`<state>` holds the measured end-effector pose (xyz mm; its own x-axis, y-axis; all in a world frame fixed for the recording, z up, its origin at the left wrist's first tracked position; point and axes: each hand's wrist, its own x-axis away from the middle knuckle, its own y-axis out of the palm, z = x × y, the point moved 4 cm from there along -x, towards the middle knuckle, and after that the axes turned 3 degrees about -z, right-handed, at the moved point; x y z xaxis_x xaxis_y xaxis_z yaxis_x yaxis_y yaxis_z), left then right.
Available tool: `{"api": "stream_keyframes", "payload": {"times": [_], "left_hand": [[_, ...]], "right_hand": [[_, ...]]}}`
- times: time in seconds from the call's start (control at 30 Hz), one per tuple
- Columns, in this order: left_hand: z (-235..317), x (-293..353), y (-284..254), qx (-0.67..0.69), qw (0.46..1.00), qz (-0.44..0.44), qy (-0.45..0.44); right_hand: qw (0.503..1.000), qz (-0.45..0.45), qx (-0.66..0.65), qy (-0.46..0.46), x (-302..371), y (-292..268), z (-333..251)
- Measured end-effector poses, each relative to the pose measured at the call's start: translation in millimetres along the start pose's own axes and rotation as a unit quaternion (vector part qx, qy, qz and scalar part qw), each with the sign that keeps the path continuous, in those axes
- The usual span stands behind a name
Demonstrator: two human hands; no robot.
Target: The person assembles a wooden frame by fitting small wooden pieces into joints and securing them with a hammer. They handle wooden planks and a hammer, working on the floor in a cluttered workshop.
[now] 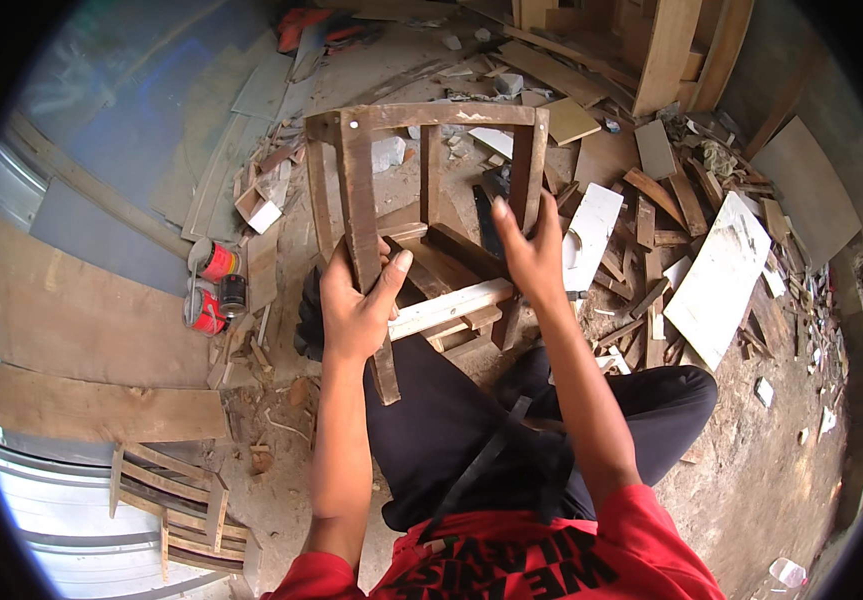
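A worn brown wooden stool frame is held up over my lap, its legs joined by rails and with open gaps between them. My left hand is closed around the near left leg, thumb on the inner side. On the right, my right hand grips the other near leg, its thumb pointing up. Between the two hands runs a paler crossbar, lighter than the rest of the wood. Some fingers of both hands are hidden behind the legs.
Paint cans stand on the left beside plywood sheets. Wood offcuts and white boards litter the floor at right. A slatted wooden piece lies at lower left. Tall planks lean at the back.
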<state>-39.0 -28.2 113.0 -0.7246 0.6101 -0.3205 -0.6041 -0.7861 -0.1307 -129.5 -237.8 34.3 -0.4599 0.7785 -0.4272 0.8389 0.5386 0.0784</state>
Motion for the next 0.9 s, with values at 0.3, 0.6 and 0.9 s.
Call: {"api": "stream_keyframes", "payload": {"times": [0.3, 0.6, 0.9], "left_hand": [[1.7, -44.8, 24.5, -0.005, 0.998, 0.029, -0.048], [2.9, -65.8, 40.8, -0.005, 0.997, 0.043, -0.063], [-3.8, -68.6, 38.1, 0.001, 0.996, 0.064, -0.065]], "right_hand": [[0.99, -0.031, 0.137, -0.032, 67.5, 6.3, 26.5], [0.98, 0.01, 0.191, -0.061, 43.9, 9.5, 43.1], [0.969, 0.048, 0.213, -0.111, 40.9, 13.7, 59.1]]}}
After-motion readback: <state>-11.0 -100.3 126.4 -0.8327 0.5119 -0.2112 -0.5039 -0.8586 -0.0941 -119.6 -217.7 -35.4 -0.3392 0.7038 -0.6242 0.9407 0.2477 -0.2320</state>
